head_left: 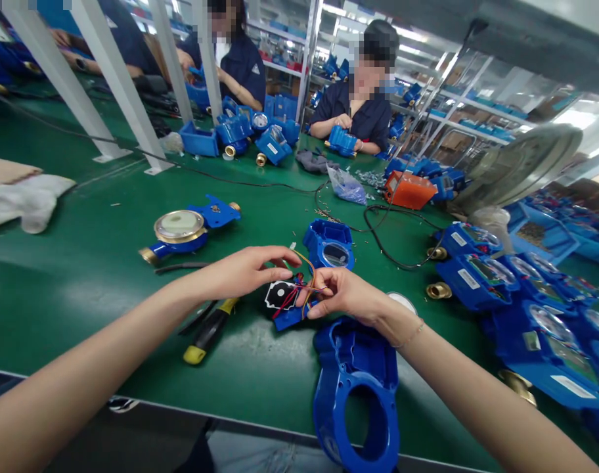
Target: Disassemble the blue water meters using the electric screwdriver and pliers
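Note:
My right hand [346,292] pinches a bundle of thin coloured wires [307,289], red, yellow and dark. They run from a small module [281,295] with a black face, a white edge and a blue part below it. Just left of the wires, my left hand [260,266] reaches over the module, fingers stretched out and thumb apart, with nothing visible in it. Behind the hands sits a blue meter cover [332,243] with a round window. Partly under my right wrist lies a blue housing [356,394] with a large round hole, overhanging the table's front edge.
A brass-ended water meter [181,226] and a black-and-yellow screwdriver [211,332] lie to the left. Several assembled blue meters [540,328] crowd the right. Farther back are an orange box [410,190], a black cable [373,230] and co-workers at the far side.

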Available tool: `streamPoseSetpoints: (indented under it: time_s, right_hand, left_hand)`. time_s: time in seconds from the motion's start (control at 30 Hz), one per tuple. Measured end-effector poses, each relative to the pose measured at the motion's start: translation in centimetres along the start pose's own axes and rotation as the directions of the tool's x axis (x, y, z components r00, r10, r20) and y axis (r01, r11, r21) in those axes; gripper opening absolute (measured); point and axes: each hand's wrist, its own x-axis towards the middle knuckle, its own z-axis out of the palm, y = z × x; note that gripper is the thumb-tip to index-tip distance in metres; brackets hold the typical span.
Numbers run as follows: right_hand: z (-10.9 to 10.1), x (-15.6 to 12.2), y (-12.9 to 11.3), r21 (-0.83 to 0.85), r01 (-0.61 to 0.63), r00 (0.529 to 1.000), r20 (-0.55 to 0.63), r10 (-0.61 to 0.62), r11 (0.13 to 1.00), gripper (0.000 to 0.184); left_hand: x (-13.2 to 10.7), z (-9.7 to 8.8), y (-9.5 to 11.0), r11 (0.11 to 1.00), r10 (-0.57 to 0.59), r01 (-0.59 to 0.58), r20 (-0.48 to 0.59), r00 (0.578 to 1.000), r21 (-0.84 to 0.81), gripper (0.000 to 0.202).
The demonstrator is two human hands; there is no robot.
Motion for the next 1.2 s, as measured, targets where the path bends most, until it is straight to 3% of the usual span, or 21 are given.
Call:
streamPoseSetpoints:
  time_s: [0.07,0.13,0.27,0.37,0.53,0.63,0.77,0.87,0.97,1.1,1.2]
  right_hand:
    - [-0.3,0.0,-0.4,0.019,-0.028,0.999,0.047,0.027,0.999,0.052]
    - [-0.5,0.0,-1.2,0.018,-0.042,0.996,0.082,0.041,0.999,0.052]
    - [-0.6,-0.1,-2.7,-0.023,-0.038,0.994,0.102,0.040,0.999,0.048]
    - [-0.7,-0.1,-2.8,-0.062,-0.050,0.993,0.107,0.056,0.997,0.048]
    - [-0.5,0.0,-2.5,-0.134,-0.042,0.992,0.113,0.057,0.990,0.043]
    - [0.0,-0.1,-2.9,-0.221,0.023,0.991,0.131,0.007,0.975,0.037]
    - [0.4,-0.3,-3.2,-0.301,0.093,0.990,0.125,-0.058,0.949,0.033]
    - [0.4,-0.2,-2.8,-0.290,0.118,0.991,0.101,-0.092,0.950,0.031]
    - [0.3,-0.2,-2.6,-0.270,0.129,0.989,0.100,-0.106,0.954,0.030]
    - [0.1,-0.4,-2.6,-0.233,0.127,0.984,0.154,-0.093,0.964,0.030]
    - [-0.3,-0.5,-2.5,-0.212,0.124,0.980,0.177,-0.087,0.969,0.027]
  left_hand:
    - [-0.4,-0.4,-0.2,0.999,0.039,-0.039,0.125,0.991,0.001,0.033]
    - [-1.0,-0.6,-0.1,0.999,0.043,-0.047,0.180,0.983,0.018,0.041]
    - [-2.6,0.5,0.3,0.992,-0.051,0.046,0.043,0.998,0.118,0.057]
    - [-3.8,2.1,0.6,0.987,-0.054,0.059,-0.039,0.998,0.149,0.040]
    - [-4.9,2.4,1.9,0.905,0.151,-0.025,-0.265,0.952,0.426,0.032]
    - [-4.5,1.0,3.4,0.772,0.277,-0.048,-0.269,0.923,0.633,0.034]
    - [-3.9,-0.7,5.5,0.605,0.352,-0.127,-0.121,0.928,0.786,0.024]
    - [-3.2,-1.8,7.3,0.512,0.337,-0.203,0.022,0.941,0.835,0.021]
    - [-0.9,-2.7,9.3,0.456,0.288,-0.320,0.203,0.936,0.830,0.014]
    - [4.5,-4.1,11.4,0.524,-0.032,-0.322,0.396,0.918,0.788,0.015]
    - [7.8,-5.2,11.5,0.668,-0.239,-0.275,0.550,0.800,0.691,0.015]
